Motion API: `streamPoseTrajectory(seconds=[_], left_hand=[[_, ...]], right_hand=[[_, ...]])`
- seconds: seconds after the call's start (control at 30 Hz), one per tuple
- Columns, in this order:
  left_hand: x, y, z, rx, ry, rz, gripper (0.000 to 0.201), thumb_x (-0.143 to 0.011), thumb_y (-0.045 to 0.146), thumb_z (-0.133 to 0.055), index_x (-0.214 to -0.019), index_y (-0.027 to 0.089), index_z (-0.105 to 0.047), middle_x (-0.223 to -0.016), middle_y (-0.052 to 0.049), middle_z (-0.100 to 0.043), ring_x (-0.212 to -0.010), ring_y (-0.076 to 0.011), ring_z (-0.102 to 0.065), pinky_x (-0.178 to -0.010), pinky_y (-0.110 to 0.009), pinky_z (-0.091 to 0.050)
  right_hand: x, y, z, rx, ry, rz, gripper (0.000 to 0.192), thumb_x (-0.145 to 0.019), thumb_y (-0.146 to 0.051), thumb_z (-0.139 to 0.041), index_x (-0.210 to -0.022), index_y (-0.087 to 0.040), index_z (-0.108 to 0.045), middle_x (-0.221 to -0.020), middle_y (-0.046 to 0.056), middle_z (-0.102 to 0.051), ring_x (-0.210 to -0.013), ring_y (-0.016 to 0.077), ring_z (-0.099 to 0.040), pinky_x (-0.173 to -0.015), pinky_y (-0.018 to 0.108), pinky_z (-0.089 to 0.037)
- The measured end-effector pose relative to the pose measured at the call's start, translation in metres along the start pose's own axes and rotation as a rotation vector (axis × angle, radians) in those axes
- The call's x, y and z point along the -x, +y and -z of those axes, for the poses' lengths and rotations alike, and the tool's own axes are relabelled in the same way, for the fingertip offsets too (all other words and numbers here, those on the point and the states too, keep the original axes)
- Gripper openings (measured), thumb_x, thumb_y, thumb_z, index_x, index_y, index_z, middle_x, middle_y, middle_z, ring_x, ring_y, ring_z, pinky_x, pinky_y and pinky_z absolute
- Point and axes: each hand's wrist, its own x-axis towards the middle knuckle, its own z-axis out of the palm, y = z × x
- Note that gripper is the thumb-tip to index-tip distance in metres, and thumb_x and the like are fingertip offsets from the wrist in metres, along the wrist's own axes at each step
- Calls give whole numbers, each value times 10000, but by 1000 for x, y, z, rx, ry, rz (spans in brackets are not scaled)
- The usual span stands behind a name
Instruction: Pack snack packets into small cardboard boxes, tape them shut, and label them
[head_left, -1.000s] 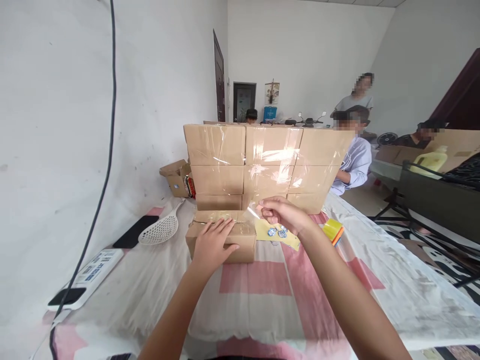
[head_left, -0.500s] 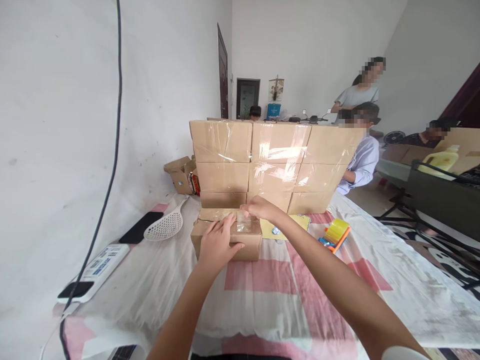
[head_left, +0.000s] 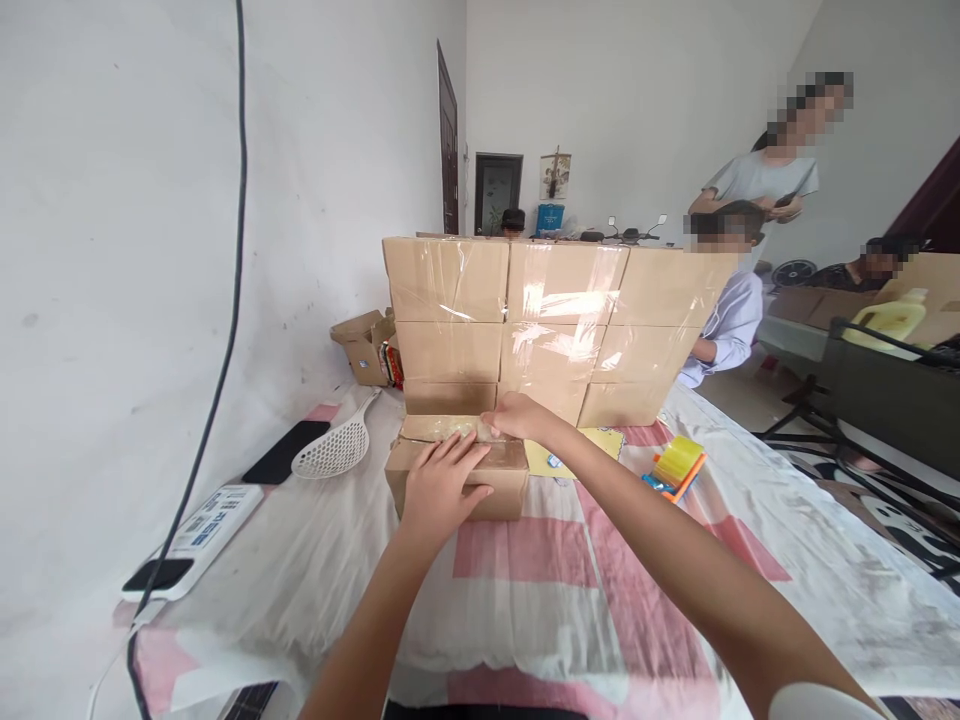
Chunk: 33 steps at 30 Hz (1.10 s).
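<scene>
Small cardboard box (head_left: 501,478) lying flat on the pink-and-white cloth (head_left: 540,590), just in front of the stacked wall of taped cartons (head_left: 555,325). Left hand (head_left: 439,490) spread flat over the near top of that box, fingers open, pressing down and gripping nothing. Right hand (head_left: 519,417) at the far top edge of the same box, fingertips drawn narrow and down on the clear tape (head_left: 450,428) that runs along the lid; whether pinching the tape or only pressing it, cannot tell. Both forearms reaching in from the near edge of the cloth.

Left of the box: white slotted scoop (head_left: 335,452) with its handle pointing toward the cartons, then a black phone (head_left: 283,452) lying flat, and nearer the camera a white scale (head_left: 196,537) with a blue label and a dark panel. Black cable (head_left: 225,340) hanging down the wall above the scale. Right of the box, touching its far corner: yellow sticker sheet (head_left: 574,450) with small blue marks. Further right: yellow tape dispenser (head_left: 675,465) with orange and blue parts, well apart from the box. Behind and left of the cartons: open brown box (head_left: 362,345) on the floor. Beyond the cartons on the right: a seated person in a pale shirt (head_left: 727,320), a standing person in grey (head_left: 757,185), and another seated one farther off beside a yellow jug (head_left: 892,320).
</scene>
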Motion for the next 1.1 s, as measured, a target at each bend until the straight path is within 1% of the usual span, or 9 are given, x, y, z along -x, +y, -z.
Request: streamPoseTrajectory(seconds=[0.1, 0.2, 0.27, 0.33, 0.47, 0.57, 0.73, 0.97, 1.1], left_hand=[[1, 0, -1, -5, -4, 0, 434, -876, 344, -703, -1307, 336, -654, -1481, -16, -592, -1380, -314, -547, -1114, -521, -428], [2, 1, 1, -4, -13, 6, 438, -878, 337, -703, -1313, 339, -650, -1483, -4, -589, -1387, -308, -540, -1104, -513, -437], [2, 2, 2, -3, -14, 12, 441, -877, 335, -704, -1314, 336, -648, -1490, 0, -583, -1393, -308, -534, -1101, -512, -440], [2, 2, 3, 3, -8, 12, 439, -878, 334, -700, -1314, 336, -648, -1491, -1, -581, -1393, -310, -535, -1098, -514, -444], [1, 2, 2, 24, -6, 13, 466, -876, 325, -686, -1338, 334, -627, -1478, -25, -596, -1383, -316, -545, -1098, -513, -442], [0, 1, 1, 43, 2, 69, 646, -851, 342, -712, -1458, 285, -499, -1437, -73, -634, -1344, -322, -578, -1092, -504, -437], [1, 1, -1, 48, 22, 88, 850, -852, 388, -718, -1570, 225, -293, -1409, -99, -655, -1296, -308, -612, -1108, -480, -406], [6, 3, 1, -49, 18, -6, 457, -909, 376, -669, -1355, 321, -592, -1462, -44, -614, -1375, -311, -547, -1074, -486, -403], [6, 2, 1, -51, 6, -4, 350, -915, 385, -666, -1261, 331, -664, -1483, -22, -592, -1387, -309, -537, -1074, -495, -404]], right_hand=[[-10, -1, 16, 30, 62, -28, 301, -817, -382, -664, -636, -146, -707, -521, 26, -546, -553, 169, -535, -556, 279, -356], [-23, 0, 51, 46, 297, -88, 239, -867, -352, -625, -807, -139, -716, -732, 99, -649, -751, 226, -604, -647, 290, -387], [-27, 2, 74, 34, 444, -116, 238, -916, -306, -540, -858, -135, -694, -798, 115, -633, -812, 236, -588, -674, 302, -375], [-25, 5, 88, -3, 487, -103, 217, -907, -267, -531, -803, -138, -671, -745, 79, -574, -755, 210, -549, -654, 299, -353], [-5, 6, 82, -145, 333, 4, 229, -878, -301, -582, -715, -152, -644, -623, -7, -439, -594, 126, -421, -572, 267, -321], [14, 5, 66, -252, 141, 56, 316, -907, -383, -545, -744, -149, -680, -618, -21, -423, -520, 92, -337, -503, 247, -288], [25, -1, 42, -372, -259, -34, 399, -915, -473, -560, -797, -136, -737, -612, -30, -431, -450, 62, -264, -427, 227, -198], [-2, -1, 16, -222, -239, -31, 362, -912, -351, -555, -666, -131, -704, -489, -40, -412, -396, 74, -304, -425, 246, -255], [-9, -1, 12, -113, -171, 16, 377, -901, -349, -564, -637, -135, -728, -483, -12, -468, -430, 106, -421, -483, 262, -347]])
